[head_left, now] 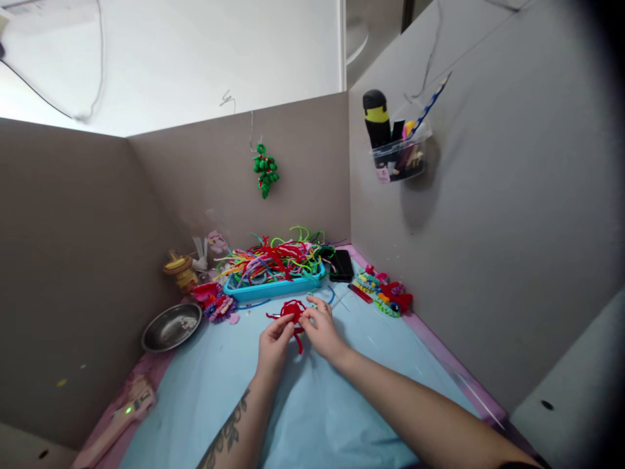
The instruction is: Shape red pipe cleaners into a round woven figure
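Out over the middle of the blue-covered table, a red pipe-cleaner piece (294, 309), bent into loops, is between my two hands. One red end hangs down below the fingers and another sticks out to the left. My left hand (276, 340) pinches its lower left side with thumb and fingertips. From the right, my right hand (319, 327) grips it with thumb and index finger, the other fingers curled. The fingers cover part of the piece. Just behind it stands a light-blue tray (273, 288) heaped with many-coloured pipe cleaners (278, 257).
A metal bowl (159, 334) with small pale bits stands left, above a pink glue gun (127, 417) with a green light. Colourful pipe-cleaner figures (385, 293) lie right, near a black phone (340, 265). Grey panels (303, 169) enclose the table; a clear pen box (400, 163) hangs right.
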Motion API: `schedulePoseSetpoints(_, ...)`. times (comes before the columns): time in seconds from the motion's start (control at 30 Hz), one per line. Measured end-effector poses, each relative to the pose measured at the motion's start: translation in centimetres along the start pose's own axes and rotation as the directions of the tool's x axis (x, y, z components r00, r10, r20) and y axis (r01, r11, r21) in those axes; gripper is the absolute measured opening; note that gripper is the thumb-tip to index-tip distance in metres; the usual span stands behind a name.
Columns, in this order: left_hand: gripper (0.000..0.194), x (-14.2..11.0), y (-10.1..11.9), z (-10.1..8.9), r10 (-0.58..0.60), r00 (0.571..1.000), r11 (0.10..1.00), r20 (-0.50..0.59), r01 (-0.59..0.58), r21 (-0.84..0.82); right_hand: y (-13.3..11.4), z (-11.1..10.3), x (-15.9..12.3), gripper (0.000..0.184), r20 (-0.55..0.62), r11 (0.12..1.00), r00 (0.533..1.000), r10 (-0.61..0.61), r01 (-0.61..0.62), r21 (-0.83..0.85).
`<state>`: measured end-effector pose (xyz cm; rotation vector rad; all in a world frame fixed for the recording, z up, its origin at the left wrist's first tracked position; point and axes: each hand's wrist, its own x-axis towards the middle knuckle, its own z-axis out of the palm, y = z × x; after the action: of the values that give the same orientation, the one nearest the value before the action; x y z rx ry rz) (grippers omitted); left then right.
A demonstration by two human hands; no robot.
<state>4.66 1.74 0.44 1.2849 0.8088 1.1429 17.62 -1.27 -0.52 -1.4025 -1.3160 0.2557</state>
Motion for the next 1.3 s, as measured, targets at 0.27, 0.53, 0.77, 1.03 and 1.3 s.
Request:
schedulePoseSetpoints(0.27,0.040,0.6,-0.2,-0.3,0.008,0.989,1.000,-0.149,-0.011,-0.019,-1.6,-0.8,-0.5,0.008,0.084,0.997,0.994,-0.073,0.071,0.029)
schedulePoseSetpoints(0.53,0.038,0.6,-0.2,-0.2,0.024,0.990,1.000,-0.140,-0.022,0.015,-1.7,-0.1,-0.8,0.006,0.283,0.952,0.958,0.043,-0.125,0.279)
schedulePoseSetpoints(0.77,0.032,0.9,-0.4,-0.6,0.077,0.976,0.996,-0.202,-0.066,0.063,-3.1,-1.6,-0.1,0.022,0.353,0.712,0.934,0.054,-0.284,0.642)
schedulePoseSetpoints(1.03,0.039,1.1,-0.3,-1.0,0.052,0.958,0.998,-0.282,-0.057,-0.011,-2.8,-2.8,0.3,0.044,0.600,0.469,0.793,-0.101,-0.494,0.732)
schedulePoseSetpoints(1.3,0.044,0.8,0.0,-0.7,-0.056,0.985,0.991,-0.164,0.035,-0.131,-1.3,-2.4,1.4,0.031,0.362,0.750,0.930,0.071,-0.289,0.595)
